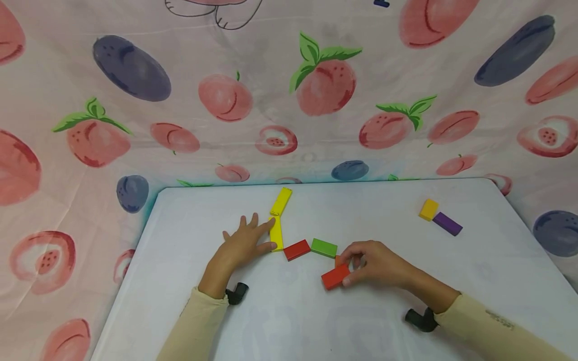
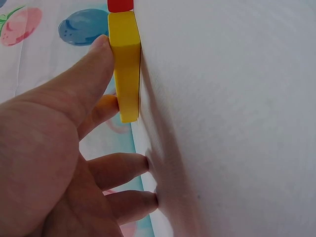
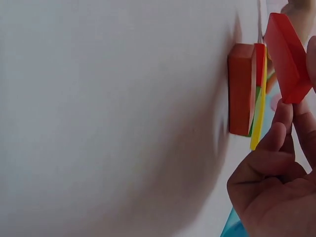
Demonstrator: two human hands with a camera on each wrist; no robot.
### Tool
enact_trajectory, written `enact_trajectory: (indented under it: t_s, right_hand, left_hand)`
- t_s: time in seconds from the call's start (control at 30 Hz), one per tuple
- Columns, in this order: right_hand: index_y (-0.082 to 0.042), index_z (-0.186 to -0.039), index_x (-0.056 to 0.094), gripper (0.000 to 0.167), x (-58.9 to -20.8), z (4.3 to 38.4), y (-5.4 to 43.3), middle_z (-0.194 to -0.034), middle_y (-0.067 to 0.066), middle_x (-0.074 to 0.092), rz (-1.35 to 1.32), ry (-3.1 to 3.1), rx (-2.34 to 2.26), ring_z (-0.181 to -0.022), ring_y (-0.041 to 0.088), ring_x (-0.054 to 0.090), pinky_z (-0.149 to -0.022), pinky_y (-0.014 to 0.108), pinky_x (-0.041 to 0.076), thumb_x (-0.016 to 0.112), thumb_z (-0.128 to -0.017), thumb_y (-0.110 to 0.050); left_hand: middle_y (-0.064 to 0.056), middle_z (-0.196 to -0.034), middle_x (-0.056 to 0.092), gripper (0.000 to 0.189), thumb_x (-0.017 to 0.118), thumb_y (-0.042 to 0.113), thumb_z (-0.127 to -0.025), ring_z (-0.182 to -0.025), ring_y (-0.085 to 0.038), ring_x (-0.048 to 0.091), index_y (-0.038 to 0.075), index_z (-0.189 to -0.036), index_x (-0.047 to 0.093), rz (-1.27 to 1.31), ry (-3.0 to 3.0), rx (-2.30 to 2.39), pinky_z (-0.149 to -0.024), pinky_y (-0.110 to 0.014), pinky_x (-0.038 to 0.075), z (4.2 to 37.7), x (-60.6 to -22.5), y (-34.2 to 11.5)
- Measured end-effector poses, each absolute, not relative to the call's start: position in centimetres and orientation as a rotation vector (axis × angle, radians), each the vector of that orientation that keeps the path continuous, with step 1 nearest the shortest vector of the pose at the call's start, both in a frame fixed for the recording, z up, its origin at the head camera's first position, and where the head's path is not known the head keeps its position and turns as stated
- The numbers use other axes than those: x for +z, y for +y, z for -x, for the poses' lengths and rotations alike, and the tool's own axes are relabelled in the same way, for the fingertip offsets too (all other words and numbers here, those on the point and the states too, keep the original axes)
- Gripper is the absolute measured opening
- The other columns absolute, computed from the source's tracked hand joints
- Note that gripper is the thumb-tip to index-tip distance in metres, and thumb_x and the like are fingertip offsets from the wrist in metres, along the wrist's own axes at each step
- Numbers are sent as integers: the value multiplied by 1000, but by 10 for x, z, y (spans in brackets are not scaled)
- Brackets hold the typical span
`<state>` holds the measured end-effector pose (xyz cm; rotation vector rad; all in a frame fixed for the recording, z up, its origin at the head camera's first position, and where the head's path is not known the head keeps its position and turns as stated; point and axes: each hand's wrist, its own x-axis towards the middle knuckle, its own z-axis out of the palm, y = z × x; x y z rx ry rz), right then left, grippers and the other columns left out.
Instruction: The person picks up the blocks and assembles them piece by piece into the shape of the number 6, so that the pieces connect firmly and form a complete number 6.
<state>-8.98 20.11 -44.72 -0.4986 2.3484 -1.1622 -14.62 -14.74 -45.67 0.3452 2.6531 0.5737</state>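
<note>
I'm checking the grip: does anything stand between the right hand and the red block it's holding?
Nothing visible does: the right hand pinches the red block directly, above the tabletop. An orange block lies on the tabletop nearby, not between them.

We see the right grip (image 3: pixel 274 187) pinching a red rectangular block (image 3: pixel 285 57), apart from an orange rectangular block (image 3: pixel 240 89) that rests on the flat white counter (image 3: pixel 108 98).

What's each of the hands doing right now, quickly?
Left hand: open, touching a yellow block.
Right hand: closed, holding a red block.
</note>
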Motion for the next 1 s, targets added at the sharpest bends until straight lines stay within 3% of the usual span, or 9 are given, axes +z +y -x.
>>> enact_trajectory:
  t_s: [0.33, 0.53, 0.77, 1.0]
  right_hand:
    - [-27, -101, 74, 36, -455, 88, 186, -88, -11, 67, 663, 2443, -1088, -82, 14, 58, -69, 21, 46, 92, -73, -41]
    - [-33, -99, 75, 35, -455, 87, 176, -91, -19, 65, 687, 2527, -982, -88, 11, 55, -73, 23, 45, 92, -71, -45]
    - [-33, -96, 76, 33, -455, 85, 167, -96, -12, 60, 639, 2564, -902, -98, 13, 51, -73, 23, 48, 94, -70, -42]
    - [-32, -94, 73, 35, -459, 83, 163, -99, -10, 56, 664, 2584, -875, -99, 13, 46, -68, 20, 46, 96, -68, -40]
  left_hand:
    - [-20, -169, 22, 70, 69, 47, -95, -156, -51, 8, 34, -158, 40, -341, 2657, 562, -104, -89, 9, 147, -458, -147]
    - [-20, -169, 22, 70, 69, 47, -95, -156, -51, 8, 33, -158, 40, -339, 2659, 551, -104, -89, 10, 147, -457, -146]
    - [-21, -168, 23, 70, 69, 46, -95, -155, -52, 9, 32, -157, 41, -337, 2661, 549, -104, -89, 10, 145, -453, -145]
    - [-21, -168, 23, 70, 69, 45, -95, -155, -52, 9, 31, -157, 41, -338, 2658, 563, -104, -89, 9, 145, -453, -145]
